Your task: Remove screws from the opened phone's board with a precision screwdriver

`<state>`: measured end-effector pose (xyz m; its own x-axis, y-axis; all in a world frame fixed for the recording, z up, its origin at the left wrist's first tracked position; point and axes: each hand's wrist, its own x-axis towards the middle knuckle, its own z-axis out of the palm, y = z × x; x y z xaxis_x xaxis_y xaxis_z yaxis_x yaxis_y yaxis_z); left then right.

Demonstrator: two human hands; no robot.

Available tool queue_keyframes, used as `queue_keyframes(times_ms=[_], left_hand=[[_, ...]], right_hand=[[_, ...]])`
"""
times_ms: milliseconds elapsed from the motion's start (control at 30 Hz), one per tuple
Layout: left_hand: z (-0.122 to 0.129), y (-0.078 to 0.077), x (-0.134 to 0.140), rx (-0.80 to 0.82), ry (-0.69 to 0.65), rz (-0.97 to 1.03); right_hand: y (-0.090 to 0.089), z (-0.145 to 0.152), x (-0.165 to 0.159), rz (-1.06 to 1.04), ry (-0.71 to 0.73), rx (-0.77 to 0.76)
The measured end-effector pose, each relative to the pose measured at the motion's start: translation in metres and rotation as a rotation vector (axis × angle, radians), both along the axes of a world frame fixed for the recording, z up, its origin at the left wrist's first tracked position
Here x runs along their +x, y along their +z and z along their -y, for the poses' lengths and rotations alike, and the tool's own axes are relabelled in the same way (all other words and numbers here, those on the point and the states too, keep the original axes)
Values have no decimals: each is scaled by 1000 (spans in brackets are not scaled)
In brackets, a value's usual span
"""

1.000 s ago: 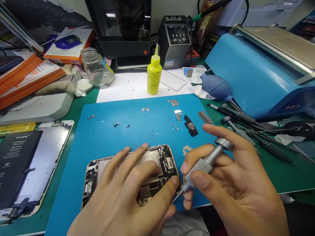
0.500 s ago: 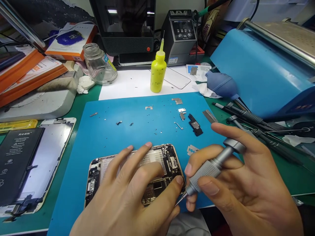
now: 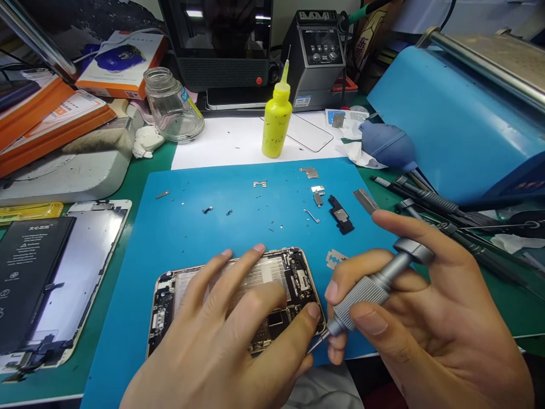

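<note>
An opened smartphone (image 3: 300, 275) lies on the blue mat, its circuit board and inner parts bare. My left hand (image 3: 225, 335) spans it, two fingertips at its far edge and the thumb on its right end, gripping it. Much of the phone is hidden under this hand. Between thumb and fingers, my right hand (image 3: 434, 318) holds a grey precision screwdriver (image 3: 361, 298), the index finger bent over its end cap. The driver slants down to the left, its thin bit close to the phone's near right corner. Whether the tip sits in a screw cannot be made out.
Tiny screws and metal brackets (image 3: 309, 172) are scattered on the blue mat (image 3: 213, 238), with a black speaker-like part (image 3: 341, 215). A yellow needle bottle (image 3: 276, 125) stands behind. A screen panel (image 3: 85, 267) and battery (image 3: 34, 278) lie left; tweezers (image 3: 468, 244) lie right.
The view has shifted a little, so most things sit slightly differently in the picture. Both hands keep the same grip, and the screwdriver stays at the phone's corner.
</note>
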<state>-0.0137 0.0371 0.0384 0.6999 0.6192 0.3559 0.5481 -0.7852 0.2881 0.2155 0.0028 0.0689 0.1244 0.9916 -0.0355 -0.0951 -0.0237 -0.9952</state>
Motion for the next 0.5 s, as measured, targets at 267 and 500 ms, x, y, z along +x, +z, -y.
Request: queue_keyframes(times_ms=[267, 500], left_hand=[[0, 0, 1, -17, 24, 25], [0, -1, -1, -29, 8, 12]], right_hand=[[-11, -6, -2, 15, 16, 235], [-9, -5, 3, 137, 57, 274]])
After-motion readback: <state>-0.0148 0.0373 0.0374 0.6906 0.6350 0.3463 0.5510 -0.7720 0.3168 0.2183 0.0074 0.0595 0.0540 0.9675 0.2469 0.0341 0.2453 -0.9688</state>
